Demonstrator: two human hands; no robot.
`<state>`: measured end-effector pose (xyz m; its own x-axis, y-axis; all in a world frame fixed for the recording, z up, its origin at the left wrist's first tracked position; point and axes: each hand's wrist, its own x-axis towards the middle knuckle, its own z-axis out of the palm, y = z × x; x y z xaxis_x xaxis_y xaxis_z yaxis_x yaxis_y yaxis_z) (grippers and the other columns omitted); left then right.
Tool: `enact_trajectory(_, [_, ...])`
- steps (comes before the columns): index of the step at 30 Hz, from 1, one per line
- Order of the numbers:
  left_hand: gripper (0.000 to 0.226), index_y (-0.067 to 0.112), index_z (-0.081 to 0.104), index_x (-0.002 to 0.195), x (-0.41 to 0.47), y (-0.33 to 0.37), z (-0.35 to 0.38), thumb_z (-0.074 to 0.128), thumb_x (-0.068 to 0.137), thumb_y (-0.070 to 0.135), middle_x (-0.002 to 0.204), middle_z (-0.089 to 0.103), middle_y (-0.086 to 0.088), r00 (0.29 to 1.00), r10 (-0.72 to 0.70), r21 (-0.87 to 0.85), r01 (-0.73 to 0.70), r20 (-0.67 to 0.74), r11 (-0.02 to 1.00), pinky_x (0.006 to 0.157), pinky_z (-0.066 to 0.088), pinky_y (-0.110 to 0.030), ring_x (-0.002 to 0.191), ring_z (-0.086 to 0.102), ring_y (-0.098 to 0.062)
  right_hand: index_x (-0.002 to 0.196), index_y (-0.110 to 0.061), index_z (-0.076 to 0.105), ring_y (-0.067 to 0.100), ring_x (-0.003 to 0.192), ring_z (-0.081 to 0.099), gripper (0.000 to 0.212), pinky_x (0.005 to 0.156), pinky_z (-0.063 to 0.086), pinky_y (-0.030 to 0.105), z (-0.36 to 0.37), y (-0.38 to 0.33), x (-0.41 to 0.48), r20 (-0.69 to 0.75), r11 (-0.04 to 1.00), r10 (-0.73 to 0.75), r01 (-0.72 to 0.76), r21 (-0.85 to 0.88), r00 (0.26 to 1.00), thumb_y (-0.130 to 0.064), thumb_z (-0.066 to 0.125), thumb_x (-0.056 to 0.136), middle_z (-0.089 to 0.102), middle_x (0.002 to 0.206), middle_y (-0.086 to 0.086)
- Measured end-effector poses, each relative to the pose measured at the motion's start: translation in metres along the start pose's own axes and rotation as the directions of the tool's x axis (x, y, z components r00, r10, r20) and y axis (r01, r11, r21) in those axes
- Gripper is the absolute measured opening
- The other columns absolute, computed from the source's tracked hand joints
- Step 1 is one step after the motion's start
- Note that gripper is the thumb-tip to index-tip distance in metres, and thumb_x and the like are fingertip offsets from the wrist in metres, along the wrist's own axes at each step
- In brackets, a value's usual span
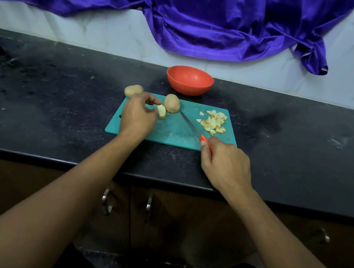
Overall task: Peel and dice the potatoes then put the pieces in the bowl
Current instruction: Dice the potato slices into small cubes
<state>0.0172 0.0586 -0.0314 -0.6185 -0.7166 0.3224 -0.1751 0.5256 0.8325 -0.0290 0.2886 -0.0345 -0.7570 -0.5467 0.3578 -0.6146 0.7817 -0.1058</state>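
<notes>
L fingers [150,98] curl round and pinch a wedge [161,111], mid-frame on the left half of the board [171,136]. The L hand [138,117] is just behind it. R fingers [216,144] are clenched on the orange handle of the knife [189,123], w/ the R hand [225,163] at the board's lower right corner. The blade slants up-left, tip close to a whole spud [172,103].

Risks:
- Wedge is small and the L fingertips sit right over it. A cut made before they tuck back could nick them.
- Cut face prob. wet, so the wedge may slip or roll under the edge, giving uneven bits or a skid.
- Blade tip is near the spud. A forward push could knock it, and being round it may roll.
- Wedge and dice [214,121] look to have brown skin on some edges, so the peel step may be getting skipped. Can't be sure at this res.
- Dice pile lies along the board's right edge, and a knife sweep could flick bits onto the tabletop [54,98].

Around:
- 2nd spud [133,90] is at the board's upper left corner, partly hidden by the L hand.
- Red bowl [190,80] is above the board, centre frame, w/ nothing seen in it. The path from dice to bowl is open.
- The spud crowds the cutting spot.
- Purple cloth [206,22] hangs across the top, well clear.
</notes>
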Motion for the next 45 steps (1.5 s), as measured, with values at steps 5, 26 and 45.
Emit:
enact_trajectory(5, [0.051, 0.02, 0.064, 0.123, 0.013, 0.011, 0.007, 0.072, 0.085, 0.054, 0.122, 0.063, -0.005, 0.987, 0.005, 0.44, -0.076, 0.16, 0.895, 0.084, 0.051, -0.044, 0.11, 0.063, -0.032, 0.097, -0.026, 0.058, 0.007, 0.056, 0.049, 0.036, 0.051, 0.037, 0.031, 0.001, 0.001, 0.001, 0.002, 1.0, 0.008, -0.008, 0.024, 1.0, -0.05, 0.034, 0.108, 0.053, 0.067, -0.009])
enact_trajectory(26, [0.027, 0.036, 0.074, 0.105, -0.008, -0.001, -0.004, 0.075, 0.082, 0.023, 0.1, 0.072, 0.022, 0.845, 0.244, 0.113, -0.333, 0.476, 0.936, 0.085, 0.055, -0.031, 0.09, 0.064, 0.001, 0.098, -0.026, 0.06, 0.008, 0.058, 0.052, 0.036, 0.054, 0.048, 0.033, 0.001, 0.0, 0.0, 0.004, 0.999, 0.025, -0.025, 0.046, 1.0, -0.05, 0.035, 0.107, 0.054, 0.068, -0.009])
enact_trajectory(45, [0.022, 0.029, 0.079, 0.106, -0.009, -0.01, 0.007, 0.082, 0.085, 0.033, 0.103, 0.069, 0.009, 0.885, 0.299, 0.125, -0.363, 0.355, 0.923, 0.088, 0.05, -0.032, 0.099, 0.059, -0.01, 0.112, -0.024, 0.059, 0.011, 0.068, 0.059, 0.034, 0.063, 0.058, 0.039, 0.001, -0.013, -0.003, 0.043, 0.999, 0.029, -0.027, -0.035, 0.999, -0.048, 0.035, 0.108, 0.06, 0.08, -0.006])
